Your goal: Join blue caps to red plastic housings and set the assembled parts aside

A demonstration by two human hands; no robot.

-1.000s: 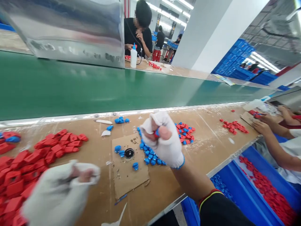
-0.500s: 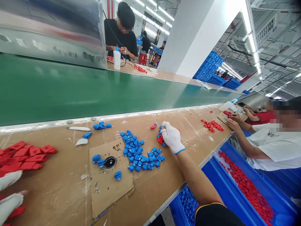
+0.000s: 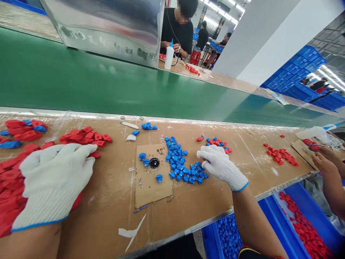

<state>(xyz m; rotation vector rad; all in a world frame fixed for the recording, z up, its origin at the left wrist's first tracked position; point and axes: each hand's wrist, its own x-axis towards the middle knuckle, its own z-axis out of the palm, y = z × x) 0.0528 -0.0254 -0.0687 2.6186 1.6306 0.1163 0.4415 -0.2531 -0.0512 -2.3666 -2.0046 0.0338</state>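
My left hand, in a white glove with bare fingertips, rests over a heap of red pieces at the left; its fingers curl downward and their tips are partly hidden. My right hand, also gloved, is over the table beside the blue pieces, its fingers bent together; whatever lies between them is too small to make out. Just behind it sits a small cluster of red and blue pieces. Between my hands lies a cardboard sheet bearing a round black dish and a few blue pieces.
Beyond the table runs a green conveyor belt with a metal housing over it. Blue bins stand below the right edge. A person's hands work at the far right; another person sits across the belt.
The view has turned left. My left hand has come fully into view over the red heap. My right hand has moved off the red and blue cluster, toward the near side.
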